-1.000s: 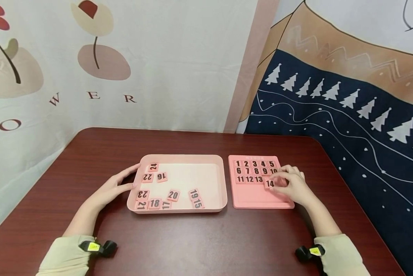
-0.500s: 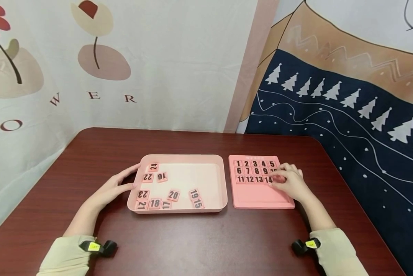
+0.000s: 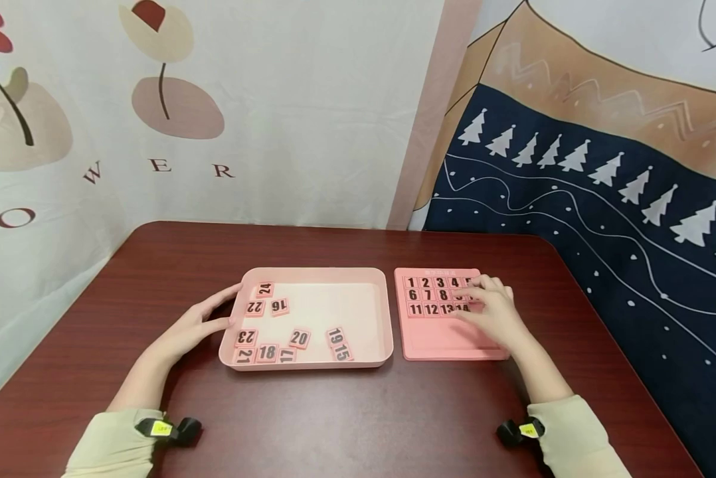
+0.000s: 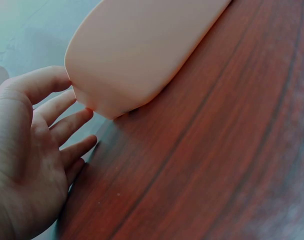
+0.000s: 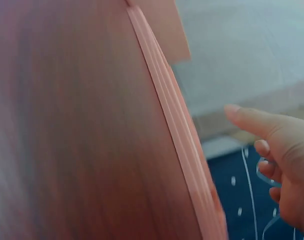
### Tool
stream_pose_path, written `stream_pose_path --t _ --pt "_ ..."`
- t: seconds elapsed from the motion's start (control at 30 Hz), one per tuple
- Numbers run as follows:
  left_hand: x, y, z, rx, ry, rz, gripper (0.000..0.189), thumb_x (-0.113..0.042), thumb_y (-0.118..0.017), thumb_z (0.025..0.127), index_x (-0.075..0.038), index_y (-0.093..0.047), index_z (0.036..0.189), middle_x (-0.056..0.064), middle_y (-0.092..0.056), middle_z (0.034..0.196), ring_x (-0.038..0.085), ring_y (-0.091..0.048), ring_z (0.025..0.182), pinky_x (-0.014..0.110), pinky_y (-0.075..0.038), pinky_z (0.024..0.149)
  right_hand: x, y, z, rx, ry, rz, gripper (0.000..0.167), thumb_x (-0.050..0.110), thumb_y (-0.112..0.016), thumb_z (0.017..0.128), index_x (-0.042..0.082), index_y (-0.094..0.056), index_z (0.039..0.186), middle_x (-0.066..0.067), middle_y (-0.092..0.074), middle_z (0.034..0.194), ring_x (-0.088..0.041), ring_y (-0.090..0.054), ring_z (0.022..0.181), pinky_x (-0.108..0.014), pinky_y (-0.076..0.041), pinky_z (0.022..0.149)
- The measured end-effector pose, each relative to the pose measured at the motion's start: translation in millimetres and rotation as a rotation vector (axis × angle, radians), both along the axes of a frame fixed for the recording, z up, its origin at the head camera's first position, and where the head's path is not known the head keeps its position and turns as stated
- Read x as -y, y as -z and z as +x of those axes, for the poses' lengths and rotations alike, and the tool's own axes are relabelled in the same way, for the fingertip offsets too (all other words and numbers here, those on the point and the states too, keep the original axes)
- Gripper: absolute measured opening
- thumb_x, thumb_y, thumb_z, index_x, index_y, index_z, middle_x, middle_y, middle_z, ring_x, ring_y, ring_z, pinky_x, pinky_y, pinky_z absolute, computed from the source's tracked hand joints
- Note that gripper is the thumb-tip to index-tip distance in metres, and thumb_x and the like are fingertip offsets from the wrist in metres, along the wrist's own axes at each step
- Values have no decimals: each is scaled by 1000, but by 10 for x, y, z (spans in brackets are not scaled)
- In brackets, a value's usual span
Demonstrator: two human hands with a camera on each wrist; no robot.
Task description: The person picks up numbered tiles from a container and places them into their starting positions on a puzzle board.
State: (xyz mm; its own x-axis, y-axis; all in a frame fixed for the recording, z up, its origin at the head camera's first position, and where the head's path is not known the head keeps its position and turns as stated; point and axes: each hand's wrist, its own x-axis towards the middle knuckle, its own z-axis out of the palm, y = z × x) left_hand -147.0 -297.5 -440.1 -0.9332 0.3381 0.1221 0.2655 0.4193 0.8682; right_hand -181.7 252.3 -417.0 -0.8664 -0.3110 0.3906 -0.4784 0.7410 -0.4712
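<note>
My left hand [image 3: 193, 330] touches the left edge of a pale pink tray [image 3: 358, 305] with extended, relaxed fingers. In the left wrist view the fingertips [image 4: 89, 112] are right at its rim. Number tiles lie scattered in the tray, among them tile 16 [image 3: 279, 306] and tile 20 [image 3: 299, 338]. Over a pink number board [image 3: 442, 342] is my right hand [image 3: 492, 315], holding nothing. Rows of tiles from 1 onward fill the board's upper part; the fingers hide some at the right. Tile 14 [image 3: 462, 307] sits at the third row's end, partly behind the thumb.
Tray and board stand side by side with a narrow gap on a dark red wooden table [image 3: 310, 411]. Behind the table hang a flower-print cloth [image 3: 310, 133] and a dark blue tree-print cloth [image 3: 513, 186].
Tile 14 was pinched by my right hand, set beside tile 13 in the third row and let go. That hand has shifted left over the board. The left hand has stayed put.
</note>
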Motion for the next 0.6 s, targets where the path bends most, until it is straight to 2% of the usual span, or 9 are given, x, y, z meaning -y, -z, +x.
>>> stream_pose_path --t 0.23,0.43,0.6 --pt "-1 9 -3 -8 6 2 61 -13 -61 94 -8 -34 149 16 -33 150 -6 -24 130 7 -20 95 466 -92 113 -72 -139 -89 33 16 -89 66 11 -77 96 -3 -57 100 -23 -44 101 -48 -25 84" --pt "-1 1 0 -3 -2 -7 62 -14 -61 94 -8 -34 149 15 -32 151 -5 -24 131 6 -20 95 873 -123 212 -69 -201 -133 30 22 -89 65 17 -78 92 3 -54 97 -20 -44 99 -46 -26 88" --pt "-3 -14 6 12 -16 -19 62 -16 -61 94 -9 -33 150 14 -32 151 -3 -22 132 7 -19 95 1135 -121 225 -102 -287 -69 30 23 -89 64 21 -77 91 5 -50 94 -18 -43 94 -45 -28 84"
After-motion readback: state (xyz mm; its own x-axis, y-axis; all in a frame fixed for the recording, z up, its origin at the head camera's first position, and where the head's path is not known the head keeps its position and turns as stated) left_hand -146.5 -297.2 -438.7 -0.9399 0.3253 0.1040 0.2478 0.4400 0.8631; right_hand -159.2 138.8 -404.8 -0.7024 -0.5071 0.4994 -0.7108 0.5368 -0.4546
